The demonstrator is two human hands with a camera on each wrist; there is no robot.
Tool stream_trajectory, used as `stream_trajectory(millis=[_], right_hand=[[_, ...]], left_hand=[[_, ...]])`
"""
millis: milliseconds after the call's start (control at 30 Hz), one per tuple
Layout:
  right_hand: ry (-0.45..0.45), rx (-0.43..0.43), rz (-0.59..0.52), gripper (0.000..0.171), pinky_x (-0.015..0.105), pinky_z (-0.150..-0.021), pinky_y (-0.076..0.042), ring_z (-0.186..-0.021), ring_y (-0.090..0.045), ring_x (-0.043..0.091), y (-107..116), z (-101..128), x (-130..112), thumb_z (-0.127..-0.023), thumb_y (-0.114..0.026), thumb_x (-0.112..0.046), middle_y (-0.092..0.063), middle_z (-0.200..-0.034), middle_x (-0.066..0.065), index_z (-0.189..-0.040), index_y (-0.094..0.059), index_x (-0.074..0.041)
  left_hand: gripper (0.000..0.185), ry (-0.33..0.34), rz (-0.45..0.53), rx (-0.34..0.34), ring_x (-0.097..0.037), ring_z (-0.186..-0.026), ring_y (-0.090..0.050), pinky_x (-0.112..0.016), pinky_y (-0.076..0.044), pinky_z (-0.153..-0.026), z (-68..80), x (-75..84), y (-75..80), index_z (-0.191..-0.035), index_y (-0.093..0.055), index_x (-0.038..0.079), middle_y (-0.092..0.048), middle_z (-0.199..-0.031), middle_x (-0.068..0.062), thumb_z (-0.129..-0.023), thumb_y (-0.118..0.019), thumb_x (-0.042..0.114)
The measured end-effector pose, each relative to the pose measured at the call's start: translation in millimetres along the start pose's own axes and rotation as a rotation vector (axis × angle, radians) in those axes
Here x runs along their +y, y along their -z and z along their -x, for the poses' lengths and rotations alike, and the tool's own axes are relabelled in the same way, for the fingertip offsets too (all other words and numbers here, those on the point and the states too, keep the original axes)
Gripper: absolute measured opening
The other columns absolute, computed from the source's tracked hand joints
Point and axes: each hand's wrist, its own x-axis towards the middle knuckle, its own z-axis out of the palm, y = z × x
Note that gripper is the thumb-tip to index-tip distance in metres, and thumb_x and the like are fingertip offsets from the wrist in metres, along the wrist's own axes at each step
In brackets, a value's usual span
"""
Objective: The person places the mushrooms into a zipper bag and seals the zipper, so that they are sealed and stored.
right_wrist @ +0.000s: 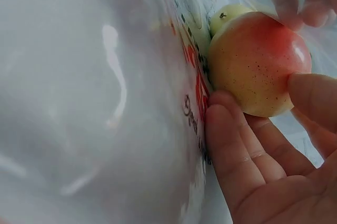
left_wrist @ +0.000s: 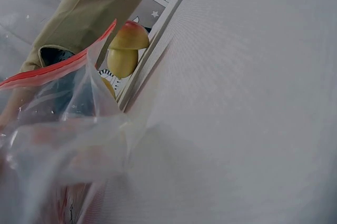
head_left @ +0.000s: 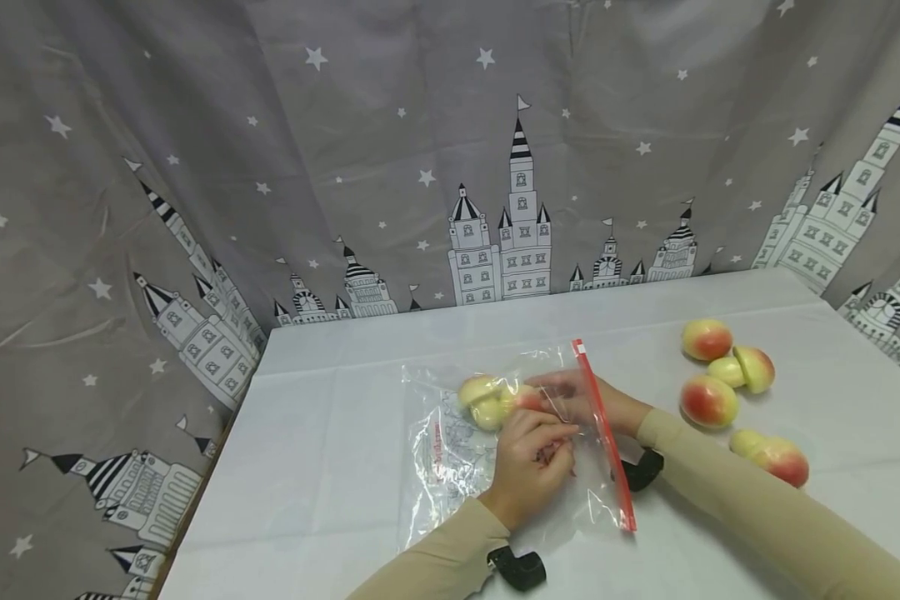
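A clear zip bag [head_left: 450, 500] with a red zipper edge [head_left: 607, 450] lies on the table, its mouth facing right. My right hand [head_left: 570, 392] reaches in through that mouth. Inside, its thumb and fingers hold a toy mushroom [right_wrist: 258, 66] by the yellow and red cap. Another yellow toy mushroom [head_left: 482, 390] lies against it in the bag. My left hand [head_left: 532, 458] is outside, over the near part of the bag, its curled fingers pinching the film. In the left wrist view the bunched film [left_wrist: 68, 150] blurs what lies behind it.
Several more toy mushrooms, among them one lying on its side [head_left: 757, 371] and one nearest my right sleeve [head_left: 783, 460], lie at the table's right. A grey curtain [head_left: 390, 125] with castles and stars hangs behind the white table [head_left: 307, 467].
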Motion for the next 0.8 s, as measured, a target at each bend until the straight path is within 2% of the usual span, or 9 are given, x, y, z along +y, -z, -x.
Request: stream_trajectory(millis=[100,200,267,367,633,800], right_hand=[[0.029,-0.015,0.019,0.046,0.032,-0.097,-0.054,-0.121,-0.065,0.041,-3,-5,0,-0.096,-0.065,-0.016,-0.068,-0.128,0.025,-0.137,-0.059,0.005],[0.067,-0.045,-0.005,0.046,0.024,-0.092,-0.055,-0.116,-0.068,0.041,-4,-10,1,-0.093,-0.063,-0.005,-0.070,-0.123,0.028,-0.136,-0.056,0.011],[0.050,-0.075,-0.063,0.049,0.018,-0.088,-0.053,-0.114,-0.068,0.040,-5,-11,2,-0.091,-0.061,0.000,-0.069,-0.122,0.030,-0.138,-0.052,0.013],[0.030,-0.097,-0.106,0.053,0.016,-0.085,-0.053,-0.113,-0.069,0.040,-6,-11,2,-0.088,-0.059,0.003,-0.067,-0.122,0.033,-0.139,-0.049,0.015],[0.098,-0.099,-0.021,0.045,0.023,-0.089,-0.055,-0.113,-0.068,0.043,-8,-13,0,-0.094,-0.058,-0.003,-0.069,-0.123,0.029,-0.138,-0.054,0.010],[0.063,-0.094,-0.038,0.047,0.027,-0.094,-0.054,-0.118,-0.066,0.043,-10,-12,0,-0.095,-0.058,-0.007,-0.067,-0.129,0.028,-0.140,-0.054,0.008]], left_hand=[[0.026,0.003,-0.005,-0.001,-0.017,-0.084,-0.064,-0.025,-0.050,-0.085,0.3,0.3,0.0,-0.091,-0.079,0.010,-0.070,-0.085,0.000,-0.070,-0.070,-0.002],[0.026,0.007,-0.003,-0.004,-0.016,-0.083,-0.063,-0.026,-0.049,-0.084,0.9,0.4,-0.1,-0.091,-0.079,0.011,-0.070,-0.086,0.000,-0.070,-0.070,-0.002],[0.026,0.008,-0.003,-0.007,-0.015,-0.083,-0.062,-0.026,-0.049,-0.083,1.4,0.7,-0.3,-0.092,-0.079,0.011,-0.071,-0.086,0.000,-0.071,-0.069,-0.002],[0.027,0.007,-0.004,-0.009,-0.014,-0.083,-0.061,-0.026,-0.048,-0.082,1.9,1.1,-0.5,-0.092,-0.079,0.012,-0.071,-0.086,0.001,-0.070,-0.069,-0.002],[0.028,0.006,-0.017,0.006,-0.013,-0.080,-0.060,-0.023,-0.047,-0.079,1.2,1.2,-0.2,-0.091,-0.080,0.013,-0.071,-0.085,0.002,-0.070,-0.068,-0.002],[0.028,0.008,-0.015,0.002,-0.013,-0.079,-0.060,-0.022,-0.048,-0.078,0.9,2.0,-0.7,-0.091,-0.080,0.012,-0.070,-0.085,0.002,-0.070,-0.068,-0.002]])
